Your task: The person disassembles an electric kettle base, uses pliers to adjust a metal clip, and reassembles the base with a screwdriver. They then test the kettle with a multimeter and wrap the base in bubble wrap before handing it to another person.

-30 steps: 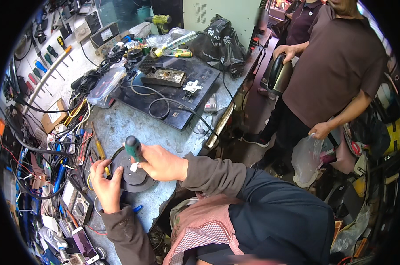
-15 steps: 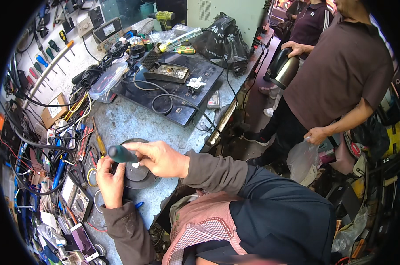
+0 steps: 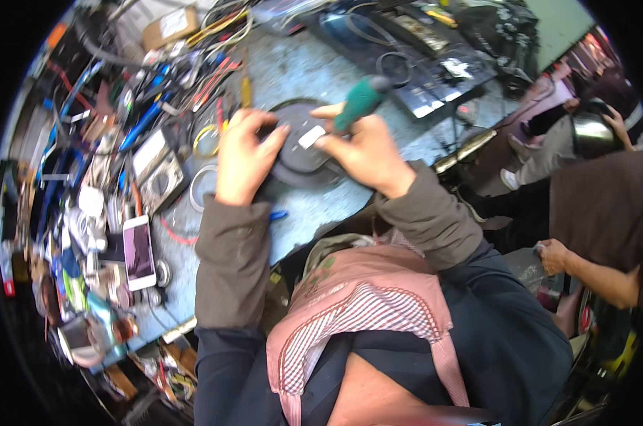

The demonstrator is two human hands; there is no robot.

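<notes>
A round black kettle base (image 3: 298, 157) with a small white label lies on the worktable in front of me. My left hand (image 3: 245, 157) grips its left edge, thumb on top and fingers curled at the rim. In my right hand (image 3: 373, 155) is a screwdriver (image 3: 360, 104) with a green handle, tilted up and to the right; its shaft and tip cannot be made out. My right fingers and thumb also reach over the right side of the base, near the label.
Left of the base lie a multimeter (image 3: 161, 179), a white phone (image 3: 139, 253) and heaped tools and cables. A dark panel (image 3: 428, 92) with a cable on it occupies the far right of the worktable (image 3: 193, 280). At right, a person holds a shiny kettle (image 3: 593, 130).
My view has swung, so the table sits differently in it. The screwdriver, earlier nearly upright over the base, now leans away to the right. My hands have moved apart across the base.
</notes>
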